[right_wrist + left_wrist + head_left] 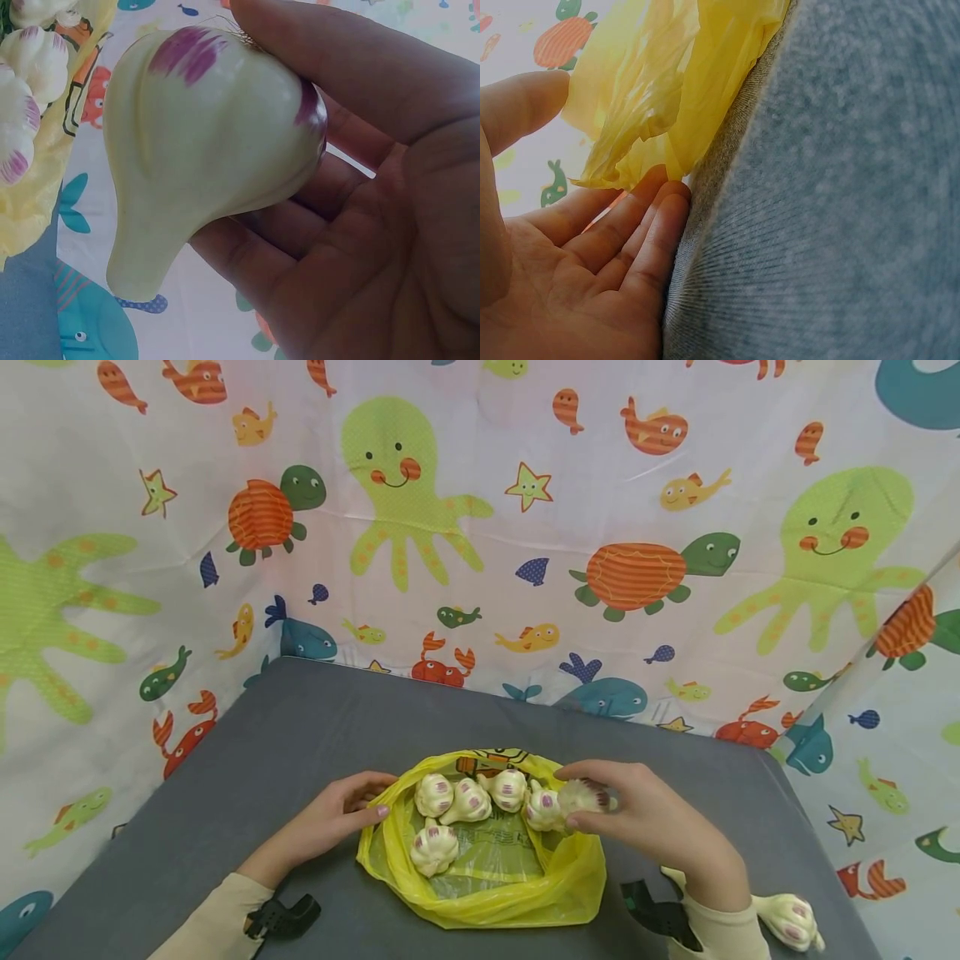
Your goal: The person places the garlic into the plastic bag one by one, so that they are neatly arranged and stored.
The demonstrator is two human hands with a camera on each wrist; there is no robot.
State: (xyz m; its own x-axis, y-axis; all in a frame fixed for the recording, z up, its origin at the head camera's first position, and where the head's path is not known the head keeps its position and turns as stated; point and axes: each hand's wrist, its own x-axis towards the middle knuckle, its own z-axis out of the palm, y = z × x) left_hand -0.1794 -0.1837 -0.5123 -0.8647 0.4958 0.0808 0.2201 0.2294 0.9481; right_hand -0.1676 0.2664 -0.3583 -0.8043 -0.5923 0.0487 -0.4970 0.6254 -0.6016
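A yellow plastic bag (517,906) lies with its mouth spread wide on the grey table. Several white garlic bulbs (435,847) with purple streaks sit inside it. At the bag's left rim is my left hand (330,818), fingers loosely bent and thumb extended; in the left wrist view the fingertips touch the yellow plastic (645,97). My right hand (637,802) grips another garlic bulb (202,127) between thumb and fingers, over the bag's right rim. In the right wrist view this bulb's thick stem points down, and its root end is by the thumb.
On the table (330,718), right of the bag, lies a garlic bulb (791,922); a pale stem (672,878) shows behind the right wrist. A curtain (480,527) printed with sea animals stands around the table. Each wrist wears a black mount (283,917).
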